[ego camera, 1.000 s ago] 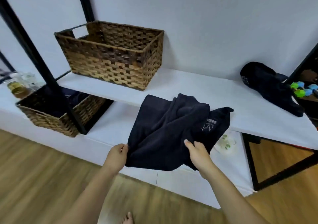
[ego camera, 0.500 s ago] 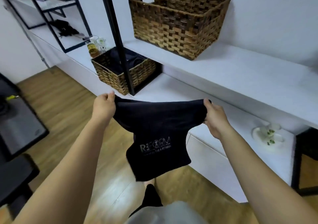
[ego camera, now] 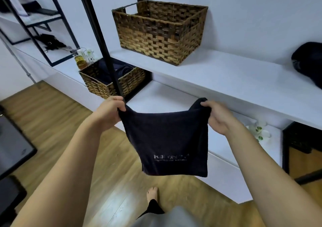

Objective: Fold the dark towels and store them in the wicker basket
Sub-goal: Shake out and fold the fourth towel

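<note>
A dark towel (ego camera: 167,139) with a pale printed logo hangs doubled in the air in front of the white shelving. My left hand (ego camera: 108,111) pinches its upper left corner and my right hand (ego camera: 217,117) pinches its upper right corner. A large wicker basket (ego camera: 160,33) stands on the upper white shelf (ego camera: 226,73), up and behind the towel. A smaller wicker basket (ego camera: 111,80) on the lower ledge holds dark cloth. More dark towels (ego camera: 308,61) lie bunched at the right end of the upper shelf.
A black metal post (ego camera: 97,35) rises in front of the smaller basket. Glass bottles (ego camera: 83,57) stand to its left. White flowers (ego camera: 259,131) lie on the lower ledge at the right. My bare foot (ego camera: 152,193) rests on the wooden floor below the towel.
The towel was lifted off the shelf and opened out between both hands. It now hangs flatter and squarer than half a second ago, and my view has swung slightly back to the right.
</note>
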`<state>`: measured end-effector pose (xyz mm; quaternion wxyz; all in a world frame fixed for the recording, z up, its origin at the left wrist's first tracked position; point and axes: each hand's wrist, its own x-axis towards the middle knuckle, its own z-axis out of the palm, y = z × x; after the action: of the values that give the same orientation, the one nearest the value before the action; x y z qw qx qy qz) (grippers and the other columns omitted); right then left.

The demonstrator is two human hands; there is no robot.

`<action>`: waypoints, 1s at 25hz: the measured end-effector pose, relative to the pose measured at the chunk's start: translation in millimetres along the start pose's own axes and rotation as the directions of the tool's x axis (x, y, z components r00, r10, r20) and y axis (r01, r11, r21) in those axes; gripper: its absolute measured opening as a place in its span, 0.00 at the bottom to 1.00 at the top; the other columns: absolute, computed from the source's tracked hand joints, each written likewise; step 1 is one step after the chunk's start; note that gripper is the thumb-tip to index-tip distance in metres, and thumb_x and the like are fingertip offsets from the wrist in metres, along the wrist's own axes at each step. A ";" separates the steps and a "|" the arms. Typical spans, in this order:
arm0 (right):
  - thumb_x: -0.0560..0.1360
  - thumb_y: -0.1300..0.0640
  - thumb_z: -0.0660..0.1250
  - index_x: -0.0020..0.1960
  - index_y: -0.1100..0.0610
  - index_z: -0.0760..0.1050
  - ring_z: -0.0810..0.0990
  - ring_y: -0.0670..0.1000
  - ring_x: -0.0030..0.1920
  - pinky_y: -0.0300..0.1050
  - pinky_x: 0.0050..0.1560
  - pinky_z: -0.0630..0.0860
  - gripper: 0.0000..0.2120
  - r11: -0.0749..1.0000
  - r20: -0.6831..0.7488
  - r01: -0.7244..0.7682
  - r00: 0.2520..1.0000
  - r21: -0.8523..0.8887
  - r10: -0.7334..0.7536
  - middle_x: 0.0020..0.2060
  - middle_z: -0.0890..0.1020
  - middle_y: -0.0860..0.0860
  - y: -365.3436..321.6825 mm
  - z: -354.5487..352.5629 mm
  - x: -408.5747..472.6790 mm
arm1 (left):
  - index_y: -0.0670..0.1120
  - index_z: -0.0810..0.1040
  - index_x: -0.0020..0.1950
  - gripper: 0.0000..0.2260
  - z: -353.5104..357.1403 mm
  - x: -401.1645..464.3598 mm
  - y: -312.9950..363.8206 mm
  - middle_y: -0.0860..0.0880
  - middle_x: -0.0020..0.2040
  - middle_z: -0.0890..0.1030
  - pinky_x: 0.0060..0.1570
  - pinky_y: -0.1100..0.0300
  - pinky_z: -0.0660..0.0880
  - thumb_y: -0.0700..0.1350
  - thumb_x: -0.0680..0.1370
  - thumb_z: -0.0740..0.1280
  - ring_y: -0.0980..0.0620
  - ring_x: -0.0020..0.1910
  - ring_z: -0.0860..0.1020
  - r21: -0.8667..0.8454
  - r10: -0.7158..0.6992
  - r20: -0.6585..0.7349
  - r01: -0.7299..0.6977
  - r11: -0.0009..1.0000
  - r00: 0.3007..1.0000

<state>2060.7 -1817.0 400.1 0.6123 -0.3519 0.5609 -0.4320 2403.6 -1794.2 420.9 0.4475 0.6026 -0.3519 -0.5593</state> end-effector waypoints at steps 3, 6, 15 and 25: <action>0.78 0.71 0.57 0.41 0.59 0.77 0.80 0.51 0.39 0.38 0.42 0.76 0.14 0.958 0.000 0.158 0.987 -0.239 -0.162 0.35 0.81 0.51 -14.9 -6.5 -8.6 | 0.47 0.68 0.62 0.19 14.7 7.1 9.0 0.43 0.56 0.74 0.45 0.47 0.80 0.27 0.77 0.58 0.44 0.50 0.78 0.223 0.136 -0.051 -0.121 0.967 0.989; 0.80 0.67 0.56 0.41 0.50 0.78 0.79 0.43 0.38 0.35 0.35 0.72 0.18 0.760 -0.018 0.244 0.948 -0.602 -0.319 0.35 0.81 0.41 0.6 -18.0 -12.4 | 0.51 0.66 0.59 0.15 25.5 13.1 1.5 0.44 0.50 0.76 0.39 0.48 0.78 0.33 0.79 0.58 0.44 0.44 0.77 0.729 0.262 -0.026 -0.161 0.665 0.965; 0.79 0.55 0.64 0.65 0.51 0.69 0.77 0.54 0.49 0.49 0.47 0.75 0.14 0.919 -0.220 0.028 0.968 -0.394 -0.124 0.53 0.78 0.54 1.3 -39.3 11.7 | 0.52 0.68 0.69 0.17 45.0 36.2 7.6 0.44 0.66 0.70 0.50 0.52 0.74 0.37 0.82 0.62 0.44 0.59 0.75 0.708 0.404 -0.096 -0.223 0.670 0.910; 0.79 0.65 0.53 0.67 0.54 0.67 0.79 0.56 0.41 0.49 0.40 0.76 0.18 0.634 -0.251 0.025 0.905 -0.773 -0.342 0.45 0.76 0.52 7.4 -47.5 13.3 | 0.50 0.73 0.66 0.15 46.6 46.3 7.0 0.46 0.60 0.73 0.37 0.60 0.70 0.38 0.81 0.64 0.47 0.50 0.74 0.602 0.306 -0.101 -0.187 0.776 0.947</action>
<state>2014.7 -1823.9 382.3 0.2430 -0.5407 0.7552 -0.2797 2364.0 -1846.3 412.1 0.3415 0.7105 -0.5378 -0.2988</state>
